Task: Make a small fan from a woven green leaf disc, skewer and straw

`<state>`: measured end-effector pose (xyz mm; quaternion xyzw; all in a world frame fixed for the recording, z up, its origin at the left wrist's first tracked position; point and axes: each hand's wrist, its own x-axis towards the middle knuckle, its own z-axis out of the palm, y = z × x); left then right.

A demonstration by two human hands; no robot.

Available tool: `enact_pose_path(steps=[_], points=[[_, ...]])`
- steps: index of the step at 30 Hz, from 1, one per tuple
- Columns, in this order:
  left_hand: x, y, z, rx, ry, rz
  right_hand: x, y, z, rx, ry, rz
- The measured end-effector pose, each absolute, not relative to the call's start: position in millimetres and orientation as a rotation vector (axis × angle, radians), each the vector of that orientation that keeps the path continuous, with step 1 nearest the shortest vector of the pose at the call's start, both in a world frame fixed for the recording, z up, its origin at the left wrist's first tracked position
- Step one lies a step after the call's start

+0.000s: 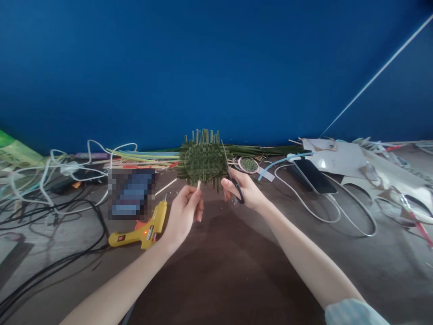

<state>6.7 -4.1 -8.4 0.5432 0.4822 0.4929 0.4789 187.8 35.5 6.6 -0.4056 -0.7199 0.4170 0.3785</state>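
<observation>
Between thumb and fingers, my left hand [187, 205] pinches a thin pale stick [199, 184]. The stick meets the lower edge of a round woven green leaf piece [204, 159], which is held up above the table with loose strip ends sticking out all around. My right hand [245, 187] is closed around the black handles of a pair of scissors [226, 158]. Their blades point up, close beside the right edge of the woven piece; I cannot tell whether they touch its strips.
A yellow glue gun [149, 230] with a lit red light lies left of my left hand, below a pixelated phone [131, 192]. White and black cables tangle at left. On the right are another phone [314, 175], a white cable and cut card sheets [334, 158]. A blue wall [203, 67] rises behind.
</observation>
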Motion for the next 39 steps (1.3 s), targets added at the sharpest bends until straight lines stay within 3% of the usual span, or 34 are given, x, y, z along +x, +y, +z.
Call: enact_pose_path(steps=[39], points=[[1,0,-3,1.395,1.216,1.103,201,40,13,-1.068,-1.894,1.002]])
